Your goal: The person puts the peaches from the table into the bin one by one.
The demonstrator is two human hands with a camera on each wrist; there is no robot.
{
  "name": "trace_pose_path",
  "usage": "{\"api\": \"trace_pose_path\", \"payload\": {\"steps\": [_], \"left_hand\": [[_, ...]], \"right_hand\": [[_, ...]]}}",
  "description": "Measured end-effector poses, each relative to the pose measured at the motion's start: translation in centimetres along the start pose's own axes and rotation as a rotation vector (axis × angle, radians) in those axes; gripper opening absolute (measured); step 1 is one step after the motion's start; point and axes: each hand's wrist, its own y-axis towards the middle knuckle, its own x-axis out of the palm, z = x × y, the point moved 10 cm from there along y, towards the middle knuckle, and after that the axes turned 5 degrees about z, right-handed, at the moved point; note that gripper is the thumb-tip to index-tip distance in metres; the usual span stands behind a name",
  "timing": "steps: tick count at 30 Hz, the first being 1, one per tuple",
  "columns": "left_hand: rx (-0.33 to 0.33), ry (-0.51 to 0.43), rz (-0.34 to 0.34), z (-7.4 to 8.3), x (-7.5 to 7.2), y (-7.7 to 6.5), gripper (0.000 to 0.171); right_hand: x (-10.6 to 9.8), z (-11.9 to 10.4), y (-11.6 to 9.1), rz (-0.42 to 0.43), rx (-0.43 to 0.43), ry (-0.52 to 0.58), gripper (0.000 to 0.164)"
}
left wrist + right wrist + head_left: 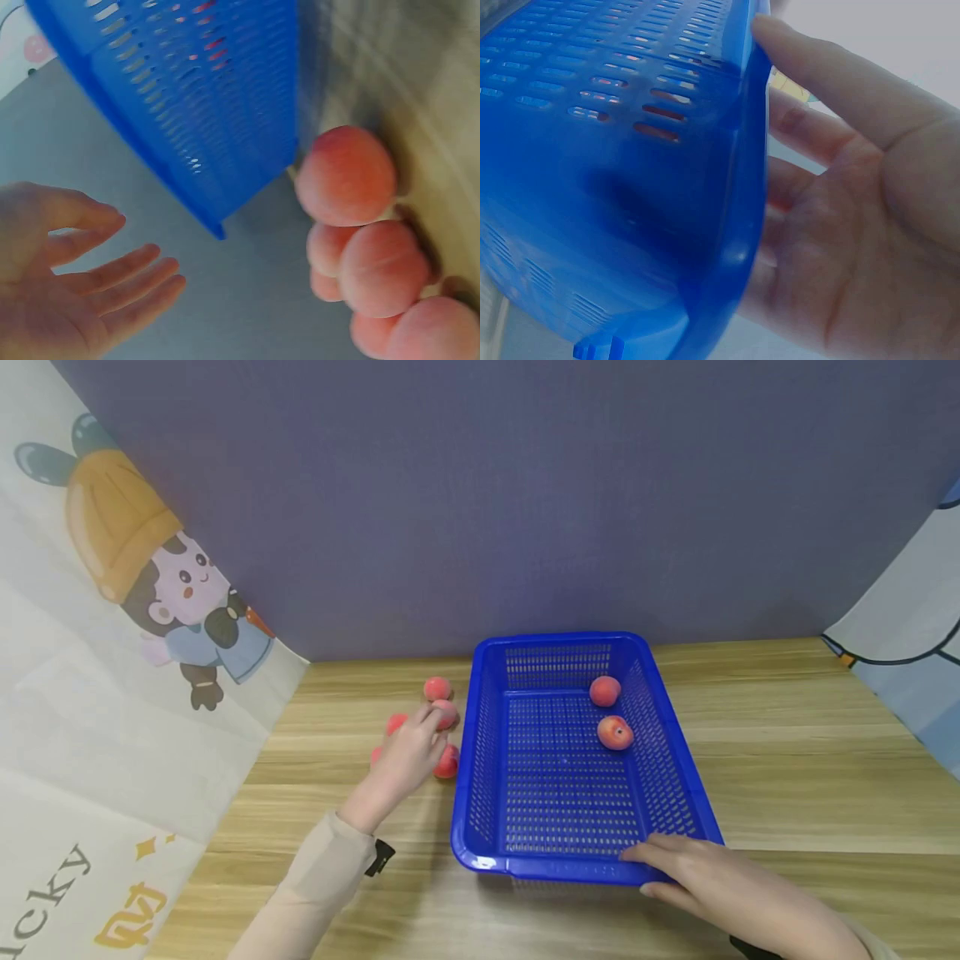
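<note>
A blue plastic basket [566, 785] with perforated walls stands on the table, with two peaches inside, one peach [604, 691] behind the other peach [616, 733]. Several more peaches lie in a cluster left of it, among them a peach [437, 688] at the back and a peach [447, 762] by the basket wall. Above this cluster hovers my left hand [405, 756], partly covering it; the left wrist view shows its fingers loosely extended with nothing held, apart from the peaches [346, 176]. My right hand [708, 872] grips the basket's near right rim, thumb outside, fingers over it.
The wooden table [780, 760] meets a grey-blue panel [525, 510] right behind the basket. A white printed cloth [90, 718] with a cartoon figure borders the left side. Another printed cloth [907, 602] hangs at the right.
</note>
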Motion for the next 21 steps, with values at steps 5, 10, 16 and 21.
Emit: {"api": "trace_pose_path", "payload": {"steps": [5, 10, 16, 21], "left_hand": [[-0.053, -0.003, -0.073, -1.2, 1.4, -0.9, 0.029], [-0.052, -0.046, -0.091, -1.7, 2.2, -1.3, 0.029], [-0.057, -0.069, -0.132, -2.2, 3.3, -1.6, 0.031], [-0.046, -0.077, -0.139, -2.2, 3.8, -1.8, 0.029]], "right_hand": [[0.1, 0.1, 0.0, -0.014, 0.012, 0.008, 0.028], [0.3, 0.2, 0.0, -0.044, 0.026, 0.031, 0.03], [0.4, 0.3, 0.0, -0.065, 0.039, 0.046, 0.03], [0.4, 0.3, -0.1, -0.062, 0.046, 0.042, 0.03]]}}
